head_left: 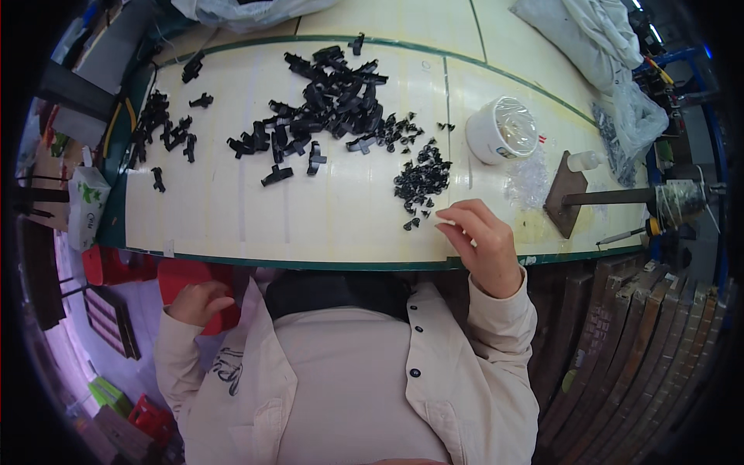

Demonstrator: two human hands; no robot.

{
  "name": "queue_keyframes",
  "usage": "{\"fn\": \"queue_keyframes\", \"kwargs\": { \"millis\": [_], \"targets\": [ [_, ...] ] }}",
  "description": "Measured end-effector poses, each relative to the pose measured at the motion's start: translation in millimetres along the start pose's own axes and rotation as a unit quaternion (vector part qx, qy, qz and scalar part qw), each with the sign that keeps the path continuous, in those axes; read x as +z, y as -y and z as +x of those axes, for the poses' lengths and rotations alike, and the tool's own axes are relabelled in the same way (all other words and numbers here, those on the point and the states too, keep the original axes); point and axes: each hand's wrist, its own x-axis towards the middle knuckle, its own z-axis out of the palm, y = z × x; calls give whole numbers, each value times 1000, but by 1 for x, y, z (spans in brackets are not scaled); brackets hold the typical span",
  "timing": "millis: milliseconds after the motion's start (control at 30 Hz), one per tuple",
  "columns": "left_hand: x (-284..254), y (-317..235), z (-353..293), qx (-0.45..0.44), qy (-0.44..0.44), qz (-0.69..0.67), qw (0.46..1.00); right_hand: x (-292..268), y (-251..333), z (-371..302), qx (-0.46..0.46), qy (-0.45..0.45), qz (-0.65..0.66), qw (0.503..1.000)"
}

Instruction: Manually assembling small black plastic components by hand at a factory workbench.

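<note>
My right hand (482,242) is over the front edge of the table, its thumb and forefinger apart with nothing visible between them. Just beyond its fingertips lies a pile of small black clip-like pieces (421,177). A larger heap of black plastic parts (335,97) covers the middle of the table, and a few single parts, such as a grey-topped one (316,158), lie around it. My left hand (201,303) hangs below the table edge in front of a red stool (174,275); its fingers are loosely bent, and no object shows in them.
A white tub (487,133) with clear film stands right of the small pieces. Farther right are a brown metal plate on a rod (568,194), a small bottle (583,161) and a soldering-iron-like tool (624,235). More black parts (149,128) lie left; plastic bags (577,39) sit behind.
</note>
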Motion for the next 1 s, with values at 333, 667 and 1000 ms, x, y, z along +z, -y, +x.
{"fn": "queue_keyframes", "kwargs": {
  "millis": [333,667,1000],
  "targets": [
    [-58,-155,91,321,155,-138,924,34,17,-5,-91,50,-91,990],
    [-25,-190,144,363,70,-280,886,41,29,1,25,-36,236,971],
    [-43,-212,144,256,-33,-500,827,53,41,72,216,-7,742,635]
  ]
}}
